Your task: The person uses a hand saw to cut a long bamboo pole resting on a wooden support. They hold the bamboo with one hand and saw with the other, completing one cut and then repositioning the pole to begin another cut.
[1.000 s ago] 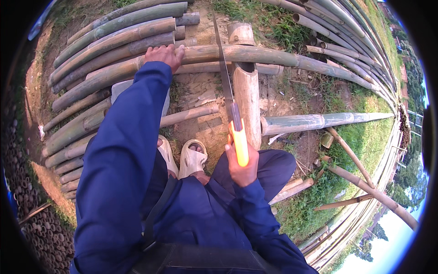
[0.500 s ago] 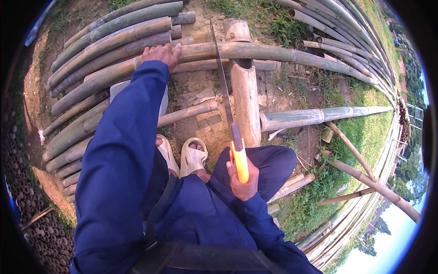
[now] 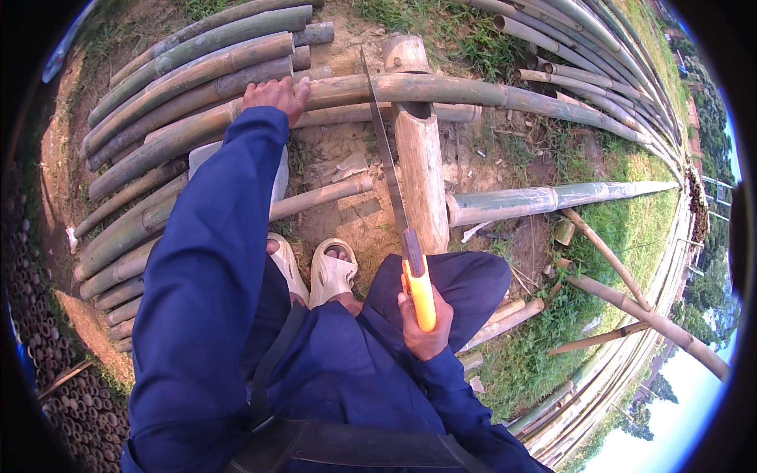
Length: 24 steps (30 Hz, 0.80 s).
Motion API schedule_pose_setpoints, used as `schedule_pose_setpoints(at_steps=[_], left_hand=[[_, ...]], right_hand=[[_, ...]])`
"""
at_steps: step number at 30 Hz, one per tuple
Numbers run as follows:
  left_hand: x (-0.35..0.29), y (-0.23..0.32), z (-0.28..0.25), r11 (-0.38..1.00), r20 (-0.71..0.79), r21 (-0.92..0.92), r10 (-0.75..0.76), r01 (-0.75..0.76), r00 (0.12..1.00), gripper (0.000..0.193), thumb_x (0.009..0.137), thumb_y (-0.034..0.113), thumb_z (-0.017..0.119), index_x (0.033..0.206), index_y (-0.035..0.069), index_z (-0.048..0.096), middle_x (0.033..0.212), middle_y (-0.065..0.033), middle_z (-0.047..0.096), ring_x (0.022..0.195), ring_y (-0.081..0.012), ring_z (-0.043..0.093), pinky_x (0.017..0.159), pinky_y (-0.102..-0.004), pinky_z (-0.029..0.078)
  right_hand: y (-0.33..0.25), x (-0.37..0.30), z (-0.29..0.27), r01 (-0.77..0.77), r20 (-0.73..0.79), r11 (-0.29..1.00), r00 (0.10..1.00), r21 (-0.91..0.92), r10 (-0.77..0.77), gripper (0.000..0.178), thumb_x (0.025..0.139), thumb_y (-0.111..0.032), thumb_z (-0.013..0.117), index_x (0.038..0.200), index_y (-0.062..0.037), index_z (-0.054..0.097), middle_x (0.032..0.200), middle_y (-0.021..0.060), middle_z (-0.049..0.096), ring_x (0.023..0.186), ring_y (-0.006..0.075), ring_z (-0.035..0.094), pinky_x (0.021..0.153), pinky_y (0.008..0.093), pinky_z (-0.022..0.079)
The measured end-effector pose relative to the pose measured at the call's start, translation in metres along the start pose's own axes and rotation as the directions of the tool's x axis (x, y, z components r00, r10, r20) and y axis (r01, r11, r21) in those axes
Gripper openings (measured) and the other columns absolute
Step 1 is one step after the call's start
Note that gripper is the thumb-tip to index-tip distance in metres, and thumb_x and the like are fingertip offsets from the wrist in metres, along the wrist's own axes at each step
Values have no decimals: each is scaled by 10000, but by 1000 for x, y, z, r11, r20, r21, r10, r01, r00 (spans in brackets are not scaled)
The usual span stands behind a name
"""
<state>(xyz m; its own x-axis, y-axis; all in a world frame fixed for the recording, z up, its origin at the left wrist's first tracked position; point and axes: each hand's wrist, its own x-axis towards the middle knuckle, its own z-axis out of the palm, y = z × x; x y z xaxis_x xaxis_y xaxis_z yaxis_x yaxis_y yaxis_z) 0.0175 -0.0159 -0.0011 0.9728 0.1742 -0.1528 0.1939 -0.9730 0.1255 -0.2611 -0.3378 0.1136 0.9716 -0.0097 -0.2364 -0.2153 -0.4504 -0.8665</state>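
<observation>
My right hand is wrapped round the yellow-orange handle of a hand saw. The long blade points away from me, and its far part meets a bamboo pole just left of an upright-looking notched bamboo log. That pole lies crosswise and rests in the log's notch. Further left, my left hand is closed over the same pole, knuckles up and thumb toward the saw. Whether the teeth have cut into the pole is too small to tell.
Cut bamboo poles lie in rows at the left. More long poles are stacked at the far right. A thick pole extends rightward from the log. My sandalled feet are near the log. Stacked bamboo ends show at lower left.
The saw and my right hand have come slightly back toward me, drawing the blade along the pole. My left hand stays on the pole.
</observation>
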Motion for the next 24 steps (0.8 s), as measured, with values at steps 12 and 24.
schedule_pose_setpoints(at_steps=[12, 24], left_hand=[[2, -2, 0, 1000, 13, 18, -2, 1, 1000, 658, 1043, 584, 313, 1173, 79, 715, 1101, -197, 745, 1108, -347, 692, 1084, -496, 422], [6, 5, 5, 999, -19, -37, 34, -35, 999, 658, 1040, 582, 315, 1185, 77, 713, 1105, -199, 744, 1090, -354, 697, 1104, -496, 406]], right_hand=[[7, 36, 31, 99, -33, 992, 995, 82, -97, 282, 911, -18, 716, 1183, 26, 658, 750, 109, 629, 656, 141, 597, 642, 316, 509], [10, 152, 69, 180, -20, 974, 984, 135, -179, 117, 915, -51, 701, 949, 23, 617, 746, 125, 624, 673, 191, 608, 641, 348, 497]])
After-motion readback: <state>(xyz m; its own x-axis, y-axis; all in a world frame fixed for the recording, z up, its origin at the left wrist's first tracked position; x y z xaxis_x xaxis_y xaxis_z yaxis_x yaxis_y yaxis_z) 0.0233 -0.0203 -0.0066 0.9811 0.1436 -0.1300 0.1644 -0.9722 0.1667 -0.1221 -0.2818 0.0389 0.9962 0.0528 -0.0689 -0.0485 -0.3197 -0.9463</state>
